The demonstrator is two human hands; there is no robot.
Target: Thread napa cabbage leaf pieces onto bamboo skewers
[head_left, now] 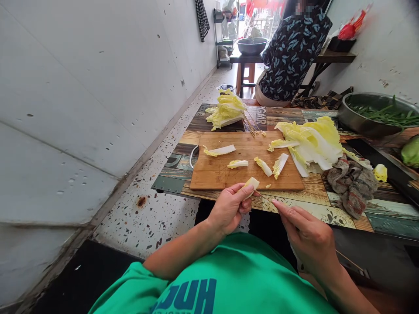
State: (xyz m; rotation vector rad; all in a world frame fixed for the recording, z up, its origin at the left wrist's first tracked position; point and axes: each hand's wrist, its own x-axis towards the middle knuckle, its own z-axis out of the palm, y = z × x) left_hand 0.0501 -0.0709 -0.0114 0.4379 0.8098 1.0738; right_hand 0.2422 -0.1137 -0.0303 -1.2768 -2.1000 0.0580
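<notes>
Our two hands: the left hand (231, 207) has its fingers clamped on one cabbage piece (252, 183) just over the near edge of the board; the right hand (309, 229) has its fingers pinched together on one thin stick (266, 199).
Stick and piece: we see the stick run toward the held piece, but our left fingers hide where they meet.
Our shirt: one, green (245, 270), with dark letters.
Cutting board: one, wooden (209, 174), with a metal handle at its left end.
Cut strips: four cabbage strips (220, 150) lying apart on the board, plus a tiny scrap near its front edge.
Rag: one, crumpled (353, 185), right of the board, with one small yellow leaf piece (380, 172) beside it.
Leaf pile: one loose heap (314, 141), overlapping the board's right side.
Skewered bundle: one stack (225, 109) past the board's far left corner; its sticks overlap too much for us to count.
Metal bowl: one (355, 122), holding green stalks.
Tabletop: one (172, 183), printed with mixed wood planks.
Floor and wall: speckled floor (147, 179); chipped white wall (81, 87) on our left.
Beyond: one person (294, 52) in a patterned shirt, one wide basin (252, 47) on a second table, one rack (224, 41).
</notes>
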